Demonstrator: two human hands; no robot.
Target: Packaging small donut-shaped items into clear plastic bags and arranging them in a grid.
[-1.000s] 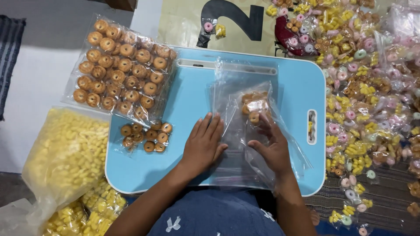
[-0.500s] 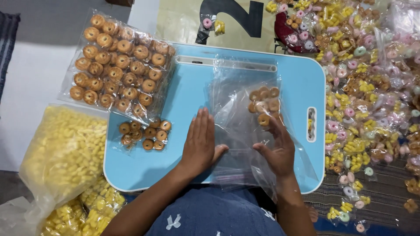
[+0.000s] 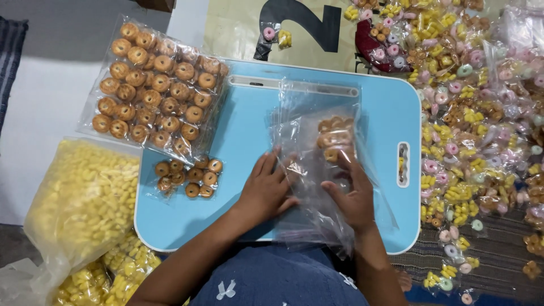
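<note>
Clear plastic bag [image 3: 326,164] lies flat on the blue counter [image 3: 243,136], small brown ring cookies [image 3: 334,137] bunched at its far end. Since half a second ago the cookies sit more toward centre. Left hand [image 3: 265,190] pressed flat on the bag's near-left part, grip open; right hand [image 3: 354,195] also spread on the film, holding nothing. Loose cookie pile [image 3: 190,175] just left; large cookie pack [image 3: 158,90] beyond.
</note>
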